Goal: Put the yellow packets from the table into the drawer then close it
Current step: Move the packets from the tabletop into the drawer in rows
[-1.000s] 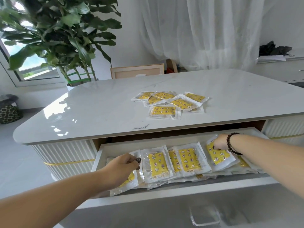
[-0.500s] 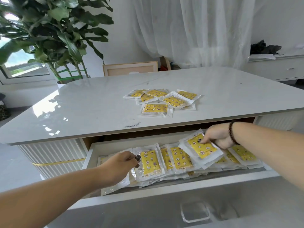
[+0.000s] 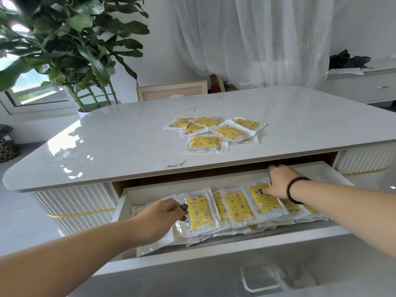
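Since half a second ago, the right hand (image 3: 280,182) has laid its raised packet (image 3: 264,199) flat in the open drawer (image 3: 214,249), at three o'clock, fingers pressing it down, likely to level the row. At eight o'clock the left hand (image 3: 160,217) pinches another packet's edge. Glossy yellow packets (image 3: 214,132), star-printed inside clear wrappers, wait on the table (image 3: 107,151) at twelve o'clock.

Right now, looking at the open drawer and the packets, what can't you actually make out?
- Packets under the left hand, head view: the hand and forearm cover them, so its grip is unclear.
- Lower layers in the drawer: the top row of packets hides them; no count possible.
- Right hand: the fingertips are turned away from the camera.
- Pile on the table: the packets overlap and the print is too small to read.
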Demonstrator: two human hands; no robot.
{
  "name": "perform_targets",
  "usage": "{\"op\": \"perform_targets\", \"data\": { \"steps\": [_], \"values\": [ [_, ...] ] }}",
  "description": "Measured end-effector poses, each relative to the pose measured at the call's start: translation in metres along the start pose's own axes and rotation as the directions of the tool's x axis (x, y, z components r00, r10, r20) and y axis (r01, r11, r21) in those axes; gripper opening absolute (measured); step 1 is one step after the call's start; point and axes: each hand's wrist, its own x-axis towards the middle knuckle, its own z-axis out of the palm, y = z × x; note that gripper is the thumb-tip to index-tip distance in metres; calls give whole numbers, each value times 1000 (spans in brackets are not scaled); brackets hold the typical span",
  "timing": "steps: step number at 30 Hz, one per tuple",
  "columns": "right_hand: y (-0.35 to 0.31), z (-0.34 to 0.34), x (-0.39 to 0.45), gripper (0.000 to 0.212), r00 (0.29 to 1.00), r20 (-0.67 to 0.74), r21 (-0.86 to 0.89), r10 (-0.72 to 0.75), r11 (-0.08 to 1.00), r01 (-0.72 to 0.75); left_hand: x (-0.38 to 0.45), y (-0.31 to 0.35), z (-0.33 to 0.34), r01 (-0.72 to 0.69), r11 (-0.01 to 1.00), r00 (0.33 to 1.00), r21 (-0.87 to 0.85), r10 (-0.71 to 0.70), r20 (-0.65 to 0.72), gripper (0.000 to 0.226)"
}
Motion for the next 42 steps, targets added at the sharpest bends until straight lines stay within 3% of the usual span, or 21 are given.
{"op": "perform_targets", "data": {
  "steps": [1, 3, 6, 9, 15, 18, 23, 25, 27, 29, 31, 34, 38, 42],
  "values": [
    [0, -1, -3, 42, 997, -15, -34, -79, 996, 78, -1, 1, -1, -2, 1000, 1000, 7, 2, 3, 23],
    [-3, -1, -13, 61, 976, 106, -45, -188, 980, 194, -2, 1, -1, -2, 1000, 1000, 27, 2, 4, 23],
    [-8, 7, -21, 94, 938, 274, -56, -211, 971, 234, -3, 1, 0, 1, 999, 1000, 34, -1, 9, 20],
    [-7, 14, -18, 101, 940, 263, -45, -218, 970, 238, -4, 0, 0, 5, 999, 1000, 44, -6, 9, 19],
    [-17, -5, -17, 99, 905, 380, -128, -192, 958, 257, -1, 4, 5, -40, 997, 999, 69, 41, -2, 14],
    [-38, -36, -11, 87, 874, 461, -202, -151, 942, 269, 2, 10, 3, -74, 991, 996, 110, 78, -35, 12],
    [-76, -97, -1, 38, 821, 542, 173, -179, 980, 99, 7, 37, -21, -202, 969, 939, 143, 233, -254, 17],
    [-90, -110, 2, 29, 848, 470, 372, -245, 926, 61, 14, 46, -32, -239, 960, 886, 144, 277, -372, 19],
    [-106, -110, 11, 25, 942, 219, 525, -254, 845, 106, 28, 52, -42, -246, 946, 836, 211, 317, -448, 22],
    [-116, -100, 23, 21, 980, -118, 470, -161, 860, 198, 47, 53, -47, -229, 932, 816, 280, 340, -467, 25],
    [-121, -83, 35, 26, 952, -299, 390, -69, 902, 188, 68, 51, -49, -184, 933, 821, 308, 318, -474, 30],
    [-126, -64, 51, 40, 940, -340, 308, 7, 946, 104, 98, 55, -52, -147, 956, 809, 255, 265, -524, 40],
    [-131, -57, 73, 39, 917, -395, 318, 55, 945, 80, 135, 65, -62, -86, 990, 796, 111, 135, -590, 48],
    [-137, -57, 92, 48, 932, -361, 267, 25, 961, 78, 156, 71, -64, 50, 949, 832, 312, 133, -539, 56]
  ]
}}
